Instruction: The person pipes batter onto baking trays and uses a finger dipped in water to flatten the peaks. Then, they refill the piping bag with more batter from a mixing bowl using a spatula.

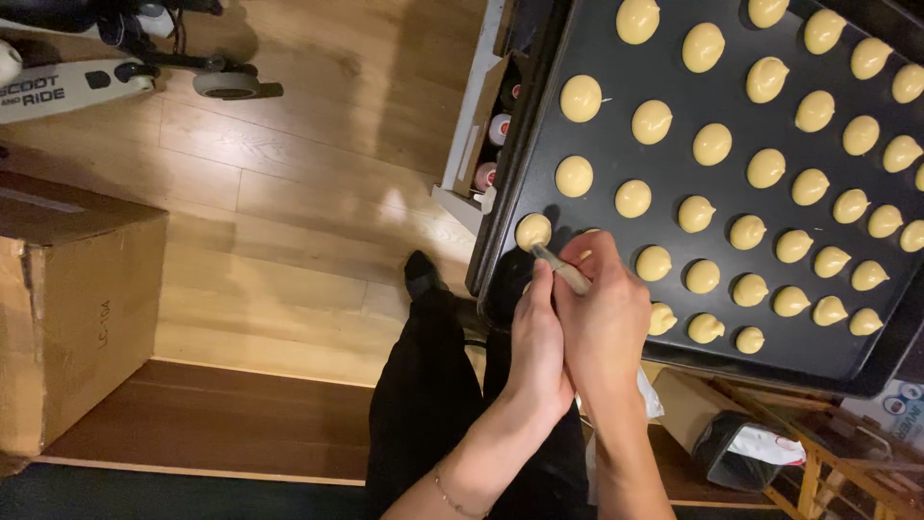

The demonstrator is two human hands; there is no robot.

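Note:
A black baking tray (616, 125) carries several rows of pale yellow dough mounds (712, 144). At its near left corner both my hands close together around a piping bag. My right hand (606, 313) grips the bag, whose tip (558, 268) points down and left toward a mound (532, 231) at the tray's edge. My left hand (537, 342) presses against the right and steadies the tip. The bag's body is hidden under my hands.
A cardboard box (77, 308) stands on the wooden floor at left. A scooter (96, 82) lies at top left. A white shelf with small red-capped bottles (496, 130) sits beside the tray. My dark trouser legs (433, 385) are below, and a wooden rack (818, 453) at bottom right.

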